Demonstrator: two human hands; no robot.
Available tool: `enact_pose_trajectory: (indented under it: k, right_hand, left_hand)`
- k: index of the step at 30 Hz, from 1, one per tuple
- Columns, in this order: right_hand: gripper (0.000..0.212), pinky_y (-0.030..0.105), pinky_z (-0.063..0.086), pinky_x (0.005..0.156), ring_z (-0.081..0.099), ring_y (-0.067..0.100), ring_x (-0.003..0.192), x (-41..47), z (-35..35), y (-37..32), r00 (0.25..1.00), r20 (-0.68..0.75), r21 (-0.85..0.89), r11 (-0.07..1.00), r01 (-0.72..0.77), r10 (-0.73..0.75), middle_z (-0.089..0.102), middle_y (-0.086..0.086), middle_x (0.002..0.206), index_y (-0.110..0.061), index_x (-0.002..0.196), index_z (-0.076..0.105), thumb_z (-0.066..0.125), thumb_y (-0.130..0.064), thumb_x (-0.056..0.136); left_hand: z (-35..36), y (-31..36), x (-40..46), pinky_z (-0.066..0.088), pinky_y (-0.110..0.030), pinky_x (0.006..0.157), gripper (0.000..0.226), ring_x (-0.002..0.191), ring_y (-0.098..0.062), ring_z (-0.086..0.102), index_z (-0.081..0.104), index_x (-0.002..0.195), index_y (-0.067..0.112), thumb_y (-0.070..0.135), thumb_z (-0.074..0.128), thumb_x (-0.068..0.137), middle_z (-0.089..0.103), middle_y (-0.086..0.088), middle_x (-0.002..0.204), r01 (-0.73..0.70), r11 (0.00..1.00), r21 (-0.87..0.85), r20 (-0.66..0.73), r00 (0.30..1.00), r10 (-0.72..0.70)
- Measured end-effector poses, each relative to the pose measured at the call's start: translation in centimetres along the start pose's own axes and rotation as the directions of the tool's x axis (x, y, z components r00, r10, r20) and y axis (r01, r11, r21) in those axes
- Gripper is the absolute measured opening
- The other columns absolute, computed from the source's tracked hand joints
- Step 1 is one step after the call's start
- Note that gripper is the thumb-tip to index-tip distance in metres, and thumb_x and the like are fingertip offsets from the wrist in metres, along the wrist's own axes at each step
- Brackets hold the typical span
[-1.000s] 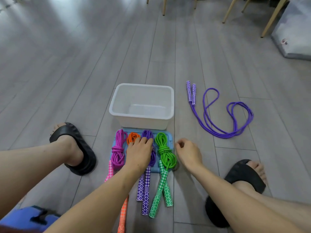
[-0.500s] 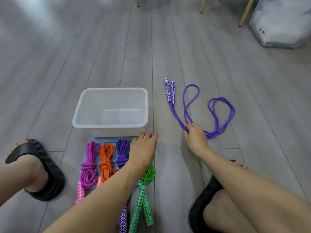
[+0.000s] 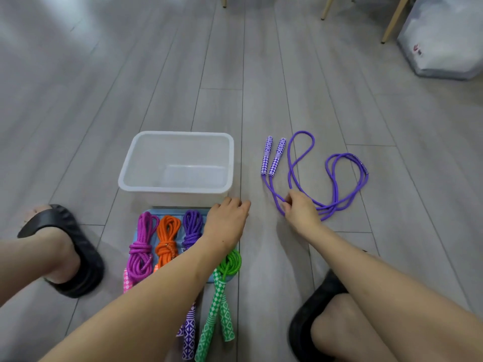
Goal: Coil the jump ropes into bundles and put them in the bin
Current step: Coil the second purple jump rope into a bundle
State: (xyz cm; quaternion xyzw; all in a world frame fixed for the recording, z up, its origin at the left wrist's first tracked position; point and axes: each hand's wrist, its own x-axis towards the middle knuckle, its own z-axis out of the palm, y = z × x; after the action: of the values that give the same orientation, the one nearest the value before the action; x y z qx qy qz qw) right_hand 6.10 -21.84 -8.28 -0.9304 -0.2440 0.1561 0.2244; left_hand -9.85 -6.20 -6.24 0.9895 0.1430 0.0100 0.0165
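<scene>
The empty white bin (image 3: 177, 165) stands on the floor, four coiled bundles (image 3: 167, 244) on a blue mat just behind it. The loose purple rope (image 3: 337, 184) sprawls right of the bin; limp, light cord, best gathered near its handles (image 3: 273, 156). My right hand (image 3: 300, 212) pinches its strands; my left hand (image 3: 226, 222) hovers relaxed. No legible writing.

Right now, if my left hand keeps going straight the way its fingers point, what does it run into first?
Probably nothing: the left hand points past the white bin's near right corner, along bare floor. It might graze that corner; depth is unclear.
</scene>
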Motion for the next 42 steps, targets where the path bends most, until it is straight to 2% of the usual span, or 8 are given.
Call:
enact_pose_trajectory:
  k: [7, 12, 16, 20, 26, 32, 37, 42]
  right_hand:
    - [0.007, 0.029, 0.044, 0.074, 0.059, 0.01, 0.074, -5.6, -8.4, -3.9, 0.985, -0.152, 0.223, 0.968, 0.114, -0.082, 0.063, -0.007, 0.082, -0.017, 0.1, 0.067, 0.061, -0.018, 0.099]
    - [0.008, 0.031, 0.048, 0.076, 0.063, 0.016, 0.081, -8.4, -14.0, -6.5, 0.962, -0.209, 0.281, 0.932, 0.23, -0.174, 0.069, -0.004, 0.085, -0.019, 0.095, 0.068, 0.062, -0.021, 0.099]
    - [0.008, 0.02, 0.046, 0.069, 0.06, 0.003, 0.074, -10.2, -17.1, -8.4, 0.933, -0.288, 0.307, 0.902, 0.302, -0.214, 0.067, -0.01, 0.08, -0.022, 0.096, 0.069, 0.063, -0.022, 0.099]
    - [0.007, 0.006, 0.04, 0.064, 0.057, -0.007, 0.07, -11.6, -19.5, -10.3, 0.897, -0.389, 0.389, 0.844, 0.368, -0.212, 0.065, -0.01, 0.079, -0.02, 0.096, 0.069, 0.064, -0.02, 0.1]
    - [0.006, 0.013, 0.045, 0.064, 0.057, 0.002, 0.068, -12.3, -21.0, -11.0, 0.889, -0.436, 0.518, 0.768, 0.376, -0.141, 0.068, -0.001, 0.081, -0.027, 0.096, 0.072, 0.067, -0.027, 0.099]
    - [0.011, 0.022, 0.047, 0.064, 0.061, 0.014, 0.072, -12.8, -20.1, -9.3, 0.919, -0.386, 0.471, 0.839, 0.272, -0.081, 0.067, 0.003, 0.082, -0.024, 0.09, 0.067, 0.067, -0.032, 0.098]
    - [0.017, 0.016, 0.044, 0.059, 0.062, 0.018, 0.075, -12.8, -19.5, -9.3, 0.876, -0.46, 0.617, 0.761, 0.198, 0.145, 0.071, 0.01, 0.087, -0.02, 0.088, 0.064, 0.067, -0.032, 0.099]
    - [0.014, 0.021, 0.049, 0.07, 0.064, 0.013, 0.084, -13.6, -18.9, -12.4, 0.87, -0.488, 0.635, 0.71, 0.304, 0.064, 0.07, -0.002, 0.098, -0.026, 0.108, 0.07, 0.059, -0.022, 0.102]
  left_hand:
    - [-5.2, 0.7, -1.1, 0.046, -0.042, 0.088, 0.035, 0.119, -0.031, 0.054, 0.054, 0.137, 0.019, 0.032, 0.047, 0.105, 0.062, -0.005, 0.124, -0.039, 0.996, -0.076, -0.022, 0.999, 0.038]
    - [-11.2, 3.1, -0.7, 0.043, -0.042, 0.097, 0.041, 0.125, -0.029, 0.052, 0.054, 0.142, 0.02, 0.038, 0.049, 0.105, 0.062, -0.004, 0.134, 0.009, 0.928, -0.373, -0.105, 0.993, -0.052]
    - [-14.7, 5.2, -0.8, 0.045, -0.035, 0.102, 0.037, 0.122, -0.021, 0.059, 0.064, 0.134, 0.017, 0.034, 0.059, 0.102, 0.068, -0.001, 0.13, -0.018, 0.762, -0.648, -0.059, 0.998, -0.027]
    - [-17.0, 6.1, -1.9, 0.042, -0.012, 0.076, 0.021, 0.094, -0.005, 0.063, 0.074, 0.113, 0.013, 0.024, 0.061, 0.101, 0.074, 0.0, 0.107, 0.069, 0.537, -0.841, 0.015, 0.994, -0.104]
    - [-20.0, 5.9, -2.6, 0.054, -0.03, 0.08, 0.024, 0.083, -0.016, 0.07, 0.066, 0.09, 0.013, 0.013, 0.048, 0.106, 0.073, -0.002, 0.077, 0.028, 0.066, -0.997, 0.01, 0.967, -0.254]
    - [-23.8, 3.8, -1.5, 0.054, -0.033, 0.076, 0.026, 0.066, -0.019, 0.057, 0.061, 0.094, 0.006, 0.01, 0.04, 0.109, 0.053, -0.002, 0.067, -0.051, -0.224, -0.973, 0.038, 0.926, -0.376]
    - [-23.9, 4.3, -1.6, 0.049, -0.026, 0.062, 0.027, 0.064, -0.012, 0.051, 0.07, 0.097, 0.006, 0.012, 0.045, 0.107, 0.053, -0.003, 0.076, 0.045, -0.144, -0.988, 0.097, 0.921, -0.376]
    - [-23.4, 5.4, -1.9, 0.051, -0.027, 0.066, 0.019, 0.065, -0.014, 0.053, 0.069, 0.112, 0.002, 0.007, 0.053, 0.103, 0.054, -0.005, 0.074, 0.043, -0.186, -0.982, 0.105, 0.936, -0.336]
